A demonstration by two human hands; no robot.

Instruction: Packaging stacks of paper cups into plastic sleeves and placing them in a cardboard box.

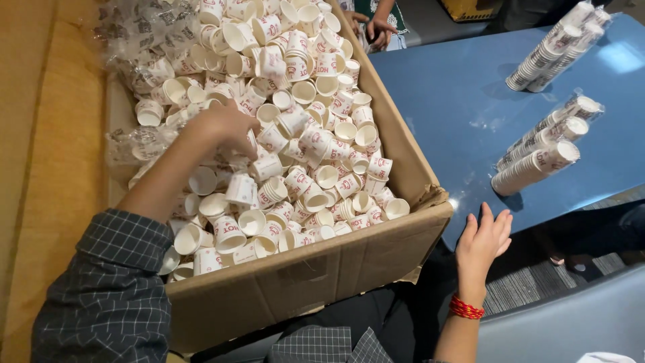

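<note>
Head view: left hand [225, 128] closed among loose paper cups [302, 161] mid-carton [410, 168], gathering; right hand [482, 242] open, empty, at blue tabletop [457, 101] near edge. Next likely needs nesting cups squarely.

The left arm wears a dark grey checked sleeve [111, 289], pushed up. The right wrist carries a band of red thread [465, 308]. Both forearms are bare.

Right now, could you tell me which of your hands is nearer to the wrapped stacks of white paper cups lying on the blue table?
The right hand. It hovers at the blue table edge, just below the wrapped stacks of white paper cups. The left hand is inside the cardboard box, among loose cups.
</note>
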